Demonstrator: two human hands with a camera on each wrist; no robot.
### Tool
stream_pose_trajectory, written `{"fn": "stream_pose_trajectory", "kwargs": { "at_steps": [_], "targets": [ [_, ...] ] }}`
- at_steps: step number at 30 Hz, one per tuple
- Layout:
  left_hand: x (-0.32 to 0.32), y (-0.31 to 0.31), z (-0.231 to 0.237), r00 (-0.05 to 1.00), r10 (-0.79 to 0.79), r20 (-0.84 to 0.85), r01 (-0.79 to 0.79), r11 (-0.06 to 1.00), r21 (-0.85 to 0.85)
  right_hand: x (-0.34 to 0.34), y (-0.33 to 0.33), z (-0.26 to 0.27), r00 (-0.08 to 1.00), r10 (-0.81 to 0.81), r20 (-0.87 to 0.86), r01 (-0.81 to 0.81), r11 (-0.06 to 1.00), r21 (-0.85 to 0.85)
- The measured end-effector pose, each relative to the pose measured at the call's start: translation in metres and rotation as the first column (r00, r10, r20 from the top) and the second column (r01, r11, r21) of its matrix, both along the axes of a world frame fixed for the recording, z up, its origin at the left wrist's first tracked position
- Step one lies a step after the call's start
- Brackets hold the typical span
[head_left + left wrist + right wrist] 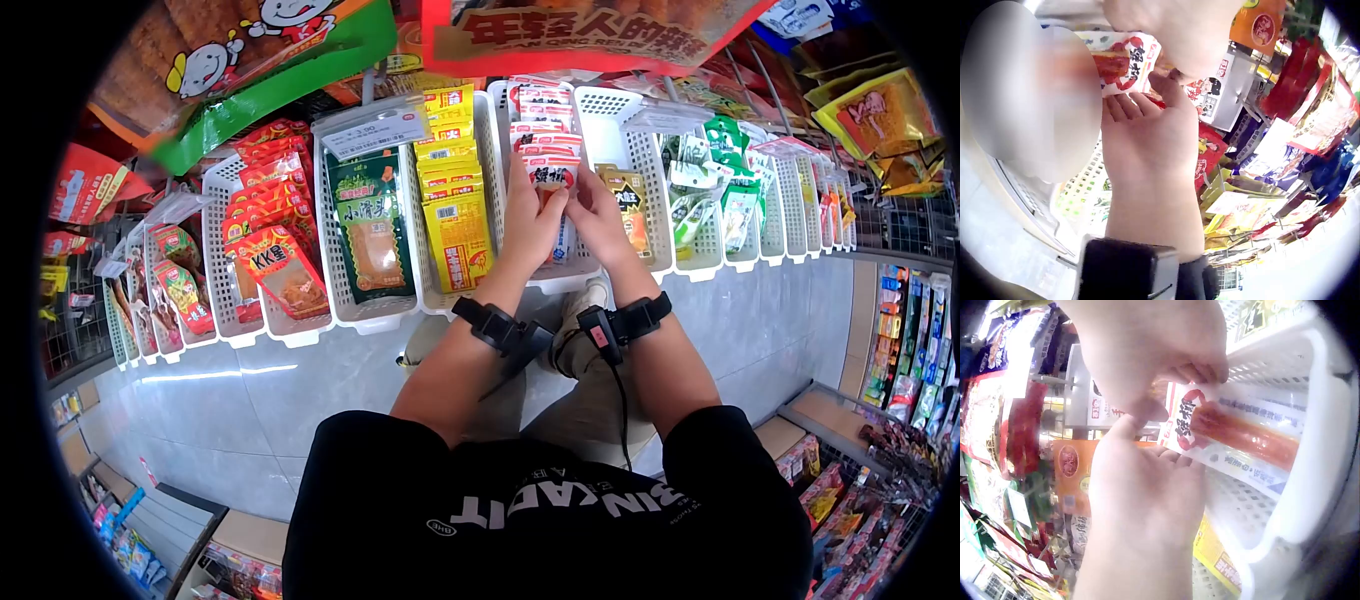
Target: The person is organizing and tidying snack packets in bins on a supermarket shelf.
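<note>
A white-and-red packet of crab sticks (549,172) stands tilted at the front of a white perforated basket (562,275), before a row of like packets. My left hand (532,228) grips its upper left edge, and my right hand (606,222) grips the upper right. Both thumbs lie near its top while the fingers curl behind it, partly hidden. In the right wrist view, an orange-red stick shows through the packet's (1244,434) clear film, and its lower end reaches the basket's front wall. The left wrist view shows both hands close together at the packet's printed top.
To the left, baskets hold yellow packets (458,230), green packets (368,235) and red packets (285,270). A brown-and-yellow packet (628,210) and green-and-white packets (740,205) stand in baskets to the right. Large hanging bags (580,35) overhang the row. Grey floor tiles (340,385) lie below.
</note>
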State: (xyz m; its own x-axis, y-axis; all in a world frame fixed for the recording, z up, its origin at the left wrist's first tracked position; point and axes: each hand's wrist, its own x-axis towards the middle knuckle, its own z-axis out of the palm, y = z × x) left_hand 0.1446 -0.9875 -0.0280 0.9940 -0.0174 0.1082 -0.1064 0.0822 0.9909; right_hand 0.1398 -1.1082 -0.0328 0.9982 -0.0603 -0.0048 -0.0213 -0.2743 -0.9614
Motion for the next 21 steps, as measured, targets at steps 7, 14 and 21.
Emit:
{"fn": "stream_pose_trajectory", "kwargs": {
  "at_steps": [7,14,21],
  "targets": [
    [-0.011,0.003,0.015,0.999,-0.004,0.052,0.004,1.0,0.004,-0.01,-0.003,0.029,0.997,-0.062,-0.037,0.062,0.998,0.0],
    [-0.043,-0.009,-0.005,0.991,0.103,-0.087,-0.075,0.958,0.277,-0.034,-0.019,0.05,0.926,-0.038,-0.375,0.088,0.989,0.116],
    [-0.044,-0.015,-0.007,0.953,0.093,-0.289,-0.048,0.986,0.159,-0.037,0.02,0.053,0.908,-0.101,-0.406,0.174,0.974,0.147]
  ]
}}
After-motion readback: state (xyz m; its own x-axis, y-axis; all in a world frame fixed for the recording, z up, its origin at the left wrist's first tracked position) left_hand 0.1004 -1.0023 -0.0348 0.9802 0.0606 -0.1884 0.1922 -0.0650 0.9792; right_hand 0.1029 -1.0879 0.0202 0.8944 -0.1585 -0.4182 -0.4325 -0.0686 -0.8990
